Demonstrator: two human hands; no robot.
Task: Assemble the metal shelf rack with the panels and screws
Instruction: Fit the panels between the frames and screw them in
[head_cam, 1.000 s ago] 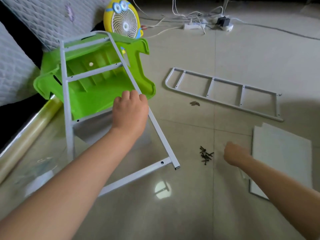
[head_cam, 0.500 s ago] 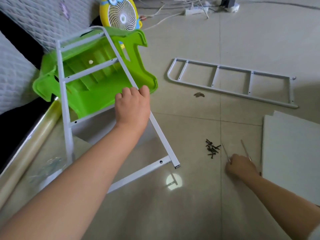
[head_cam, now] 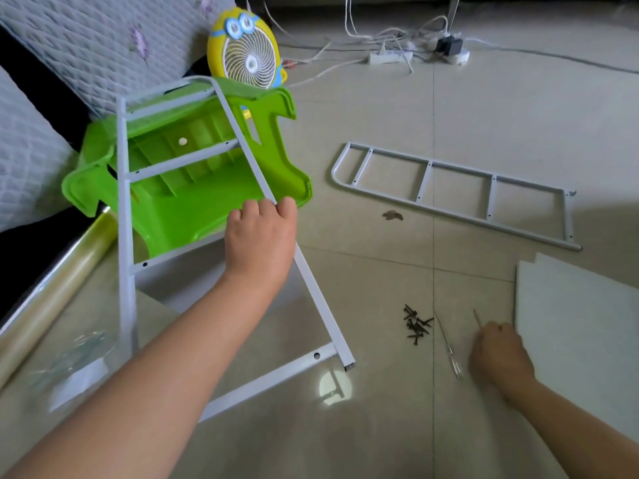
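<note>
Now: left hand [head_cam: 261,236] grips the leaning side frame [head_cam: 125,236], right hand [head_cam: 498,354] low by the screws [head_cam: 416,324]

Its grip is clamped on the frame's right rail, with the fingers curled over the rail's far edge at about mid-length. The white frame tilts up and away, its rounded top end lying over the overturned green stool [head_cam: 193,216]. Its lower right corner sits low over the tile floor [head_cam: 345,444]; contact cannot be told.

The right hand rests on the floor with its fingers curled. A thin rod [head_cam: 477,317] runs out from its knuckles, but I cannot tell whether the grip holds it. A slim tool [head_cam: 449,347] lies between that hand and the dark heap of screws.

Bare tile separates the screws from the frame's lower corner. The white panels [head_cam: 581,323] lie just right of the hand, their near edge beside it. A second side frame [head_cam: 456,191] lies flat farther out, well apart from the held one. A clear roll [head_cam: 52,281] borders the left.
</note>
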